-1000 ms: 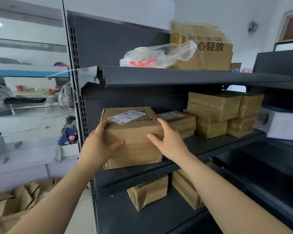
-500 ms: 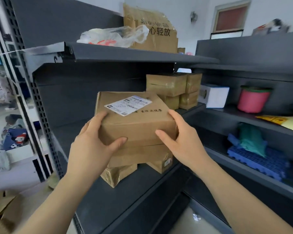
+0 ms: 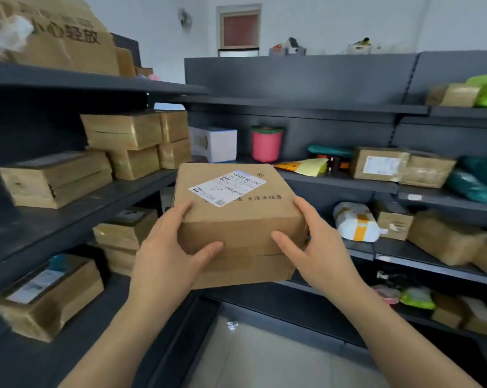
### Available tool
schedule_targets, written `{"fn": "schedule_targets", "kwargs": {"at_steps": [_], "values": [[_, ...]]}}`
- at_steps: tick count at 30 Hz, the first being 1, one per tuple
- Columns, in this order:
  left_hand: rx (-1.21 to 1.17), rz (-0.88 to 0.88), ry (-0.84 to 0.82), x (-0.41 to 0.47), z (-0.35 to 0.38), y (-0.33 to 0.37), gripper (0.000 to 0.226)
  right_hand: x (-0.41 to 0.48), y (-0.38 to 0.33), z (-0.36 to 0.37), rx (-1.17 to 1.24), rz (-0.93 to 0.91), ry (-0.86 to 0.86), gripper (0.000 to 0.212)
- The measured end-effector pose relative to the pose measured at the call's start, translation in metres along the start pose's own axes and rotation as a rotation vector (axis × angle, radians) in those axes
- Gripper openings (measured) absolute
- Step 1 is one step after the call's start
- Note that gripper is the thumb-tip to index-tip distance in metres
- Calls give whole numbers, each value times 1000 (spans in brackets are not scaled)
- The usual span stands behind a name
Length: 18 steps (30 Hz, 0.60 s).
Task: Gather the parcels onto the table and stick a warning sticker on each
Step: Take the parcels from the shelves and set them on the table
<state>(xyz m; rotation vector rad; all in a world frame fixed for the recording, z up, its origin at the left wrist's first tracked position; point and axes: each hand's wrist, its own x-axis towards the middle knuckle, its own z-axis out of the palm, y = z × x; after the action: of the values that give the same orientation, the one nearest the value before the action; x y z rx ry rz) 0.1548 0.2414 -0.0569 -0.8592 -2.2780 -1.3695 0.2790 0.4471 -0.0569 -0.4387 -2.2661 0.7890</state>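
Observation:
I hold a brown cardboard parcel (image 3: 236, 208) with a white shipping label on top, in front of me and clear of the shelves. A second, flatter parcel (image 3: 245, 270) sits pressed under it, carried along. My left hand (image 3: 169, 253) grips the left front corner, thumb across the front face. My right hand (image 3: 318, 245) grips the right side, thumb on the front. More taped brown parcels (image 3: 57, 177) lie on the dark shelves at left. No table or stickers are in view.
Dark grey shelving (image 3: 77, 208) runs along the left and another unit (image 3: 343, 180) stands ahead and right, meeting at a corner. It holds a pink tub (image 3: 265, 144), a white box (image 3: 217, 144), a white bag parcel (image 3: 354, 222) and green bags. Pale floor (image 3: 264, 359) lies below.
I have lifted the parcels off the left shelf and turned right with them. The view now faces the corner and the right shelving unit; both hands keep their grip.

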Motion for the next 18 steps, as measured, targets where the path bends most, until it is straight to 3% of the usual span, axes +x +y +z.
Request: {"fn": "schedule_targets", "kwargs": {"at_steps": [18], "values": [[-433, 162, -594, -114, 300, 209, 83, -175, 192, -271, -411, 470, 383, 76]]}}
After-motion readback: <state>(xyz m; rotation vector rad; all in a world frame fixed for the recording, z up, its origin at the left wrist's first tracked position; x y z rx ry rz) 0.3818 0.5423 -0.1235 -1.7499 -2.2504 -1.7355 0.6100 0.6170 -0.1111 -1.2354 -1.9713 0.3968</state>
